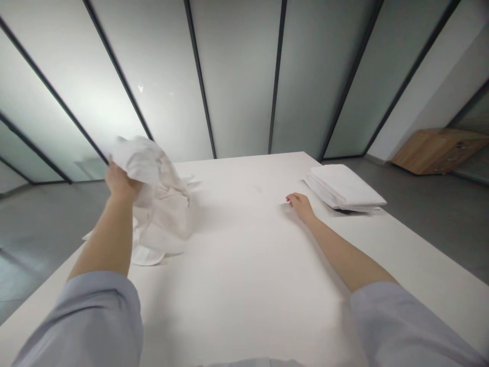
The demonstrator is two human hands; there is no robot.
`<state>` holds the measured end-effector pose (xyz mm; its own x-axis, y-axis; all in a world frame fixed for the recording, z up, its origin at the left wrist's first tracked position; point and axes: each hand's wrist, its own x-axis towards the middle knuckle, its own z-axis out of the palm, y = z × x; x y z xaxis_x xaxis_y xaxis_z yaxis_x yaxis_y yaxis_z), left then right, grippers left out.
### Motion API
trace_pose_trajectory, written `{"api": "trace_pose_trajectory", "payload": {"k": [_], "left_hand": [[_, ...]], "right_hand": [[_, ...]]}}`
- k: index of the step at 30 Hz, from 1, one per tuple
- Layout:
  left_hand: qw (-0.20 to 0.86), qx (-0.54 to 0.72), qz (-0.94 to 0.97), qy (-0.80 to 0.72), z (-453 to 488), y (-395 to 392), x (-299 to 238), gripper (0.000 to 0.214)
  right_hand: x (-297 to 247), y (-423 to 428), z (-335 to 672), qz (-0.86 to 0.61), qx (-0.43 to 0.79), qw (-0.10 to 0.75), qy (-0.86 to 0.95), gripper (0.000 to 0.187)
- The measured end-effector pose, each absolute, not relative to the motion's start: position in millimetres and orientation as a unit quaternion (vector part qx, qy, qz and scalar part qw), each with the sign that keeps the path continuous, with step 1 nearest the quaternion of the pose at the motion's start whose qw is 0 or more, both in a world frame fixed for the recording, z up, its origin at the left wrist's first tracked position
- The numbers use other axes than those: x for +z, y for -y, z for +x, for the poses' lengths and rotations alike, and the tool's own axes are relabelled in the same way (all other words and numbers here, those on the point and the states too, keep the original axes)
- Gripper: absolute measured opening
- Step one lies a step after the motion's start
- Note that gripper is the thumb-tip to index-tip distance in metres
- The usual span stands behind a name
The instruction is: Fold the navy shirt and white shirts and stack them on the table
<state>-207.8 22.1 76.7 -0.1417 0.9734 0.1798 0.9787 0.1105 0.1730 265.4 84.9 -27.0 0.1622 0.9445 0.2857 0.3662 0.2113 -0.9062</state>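
My left hand (121,179) is closed on a crumpled white cloth (162,196), lifted at the left side of the white table. The cloth's lower folds hang down towards the tabletop, and its upper part is blurred by motion. Whether it is one piece or several I cannot tell. Over the middle right of the table is my right hand (300,205), its fingers curled in and nothing visible in them. Just right of that hand, apart from it, lies a neatly folded stack of white cloth (346,186).
The white table (237,285) stretches ahead of me, its far edge close to a frosted glass partition (237,76) with dark frames. Grey floor (439,214) shows on both sides. A wooden cabinet (435,150) stands at the far right.
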Motion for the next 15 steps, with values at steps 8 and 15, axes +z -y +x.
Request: {"api": "trace_pose_trajectory", "payload": {"k": [8,15], "left_hand": [[0.049,-0.126,-0.55,0.824,-179.5,-24.9,33.4,0.074],[0.127,-0.187,-0.749,0.623,-80.0,-22.3,21.5,0.067]], "right_hand": [[-24.2,-80.3,263.0,-0.559,0.286,0.493,0.602,0.029],[-0.6,-82.9,274.6,-0.561,0.124,0.494,0.652,0.031]]}}
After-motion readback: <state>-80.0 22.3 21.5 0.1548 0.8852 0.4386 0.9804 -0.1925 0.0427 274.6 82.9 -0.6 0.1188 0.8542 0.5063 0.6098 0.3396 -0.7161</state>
